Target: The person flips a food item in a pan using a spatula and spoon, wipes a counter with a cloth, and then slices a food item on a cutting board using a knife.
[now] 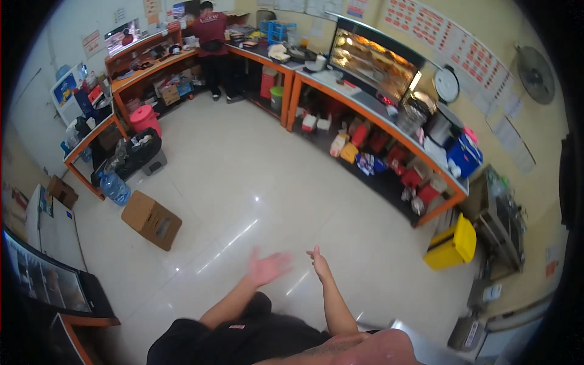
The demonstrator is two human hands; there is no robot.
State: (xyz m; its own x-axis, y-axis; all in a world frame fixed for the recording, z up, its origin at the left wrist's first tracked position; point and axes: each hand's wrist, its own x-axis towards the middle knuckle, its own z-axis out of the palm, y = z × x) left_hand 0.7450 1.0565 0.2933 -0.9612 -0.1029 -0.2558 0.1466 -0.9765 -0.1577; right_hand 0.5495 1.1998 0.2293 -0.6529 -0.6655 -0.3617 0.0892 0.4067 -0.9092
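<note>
My left hand (269, 269) is held out in front of me over the tiled floor, blurred, with the fingers apart and nothing in it. To its right, my right hand (320, 263) is raised, its fingers pointing up and left; it also holds nothing. The two hands are apart and touch no object. Below them is black clothing (273, 335) with a small label. Bare skin, perhaps a bent arm (365, 346), crosses the bottom edge; whose it is I cannot tell. Nearest on the floor to the left stands a brown cardboard box (145, 218).
A person (213, 45) stands at the far counter, back turned. An orange-framed counter (365, 102) with a lit food warmer (374, 57) runs along the right. A yellow bin (449, 244) stands at its end. At left are a water jug (115, 188), a pink bin (145, 119) and a display fridge (50, 278).
</note>
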